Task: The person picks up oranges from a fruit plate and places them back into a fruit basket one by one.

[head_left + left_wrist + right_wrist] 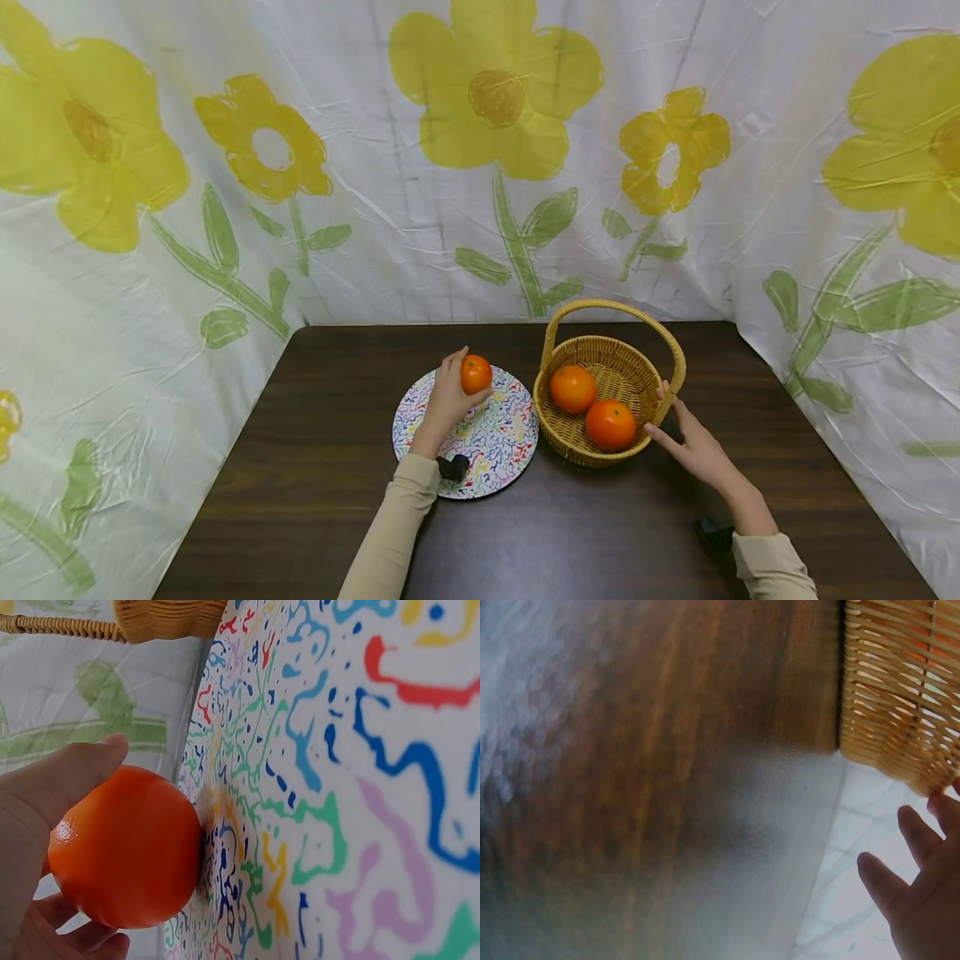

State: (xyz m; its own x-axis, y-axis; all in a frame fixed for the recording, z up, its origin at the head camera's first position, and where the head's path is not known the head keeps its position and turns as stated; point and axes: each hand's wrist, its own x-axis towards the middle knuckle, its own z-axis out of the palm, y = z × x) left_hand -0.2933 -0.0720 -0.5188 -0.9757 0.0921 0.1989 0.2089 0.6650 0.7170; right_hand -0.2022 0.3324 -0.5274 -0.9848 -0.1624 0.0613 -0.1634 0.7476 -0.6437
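My left hand (447, 402) grips an orange (476, 374) over the far part of a round plate (498, 467) with a colorful squiggle pattern. In the left wrist view the thumb and fingers curl round the orange (127, 847), which is right at the plate's surface (322, 825). Two more oranges, one on the left (573, 389) and one nearer the front (611, 425), lie inside a wicker basket (558, 437). My right hand (699, 450) touches the basket's right side by the handle's base, its fingers spread. The right wrist view shows these fingers (881, 881) extended beside the wicker wall (892, 690).
The basket's tall arched handle (611, 305) rises above its rim. Everything stands on a dark wooden table (315, 467). Behind and beside the table hangs a white curtain (360, 250) printed with yellow flowers. A small black device (453, 468) sits at the left wrist.
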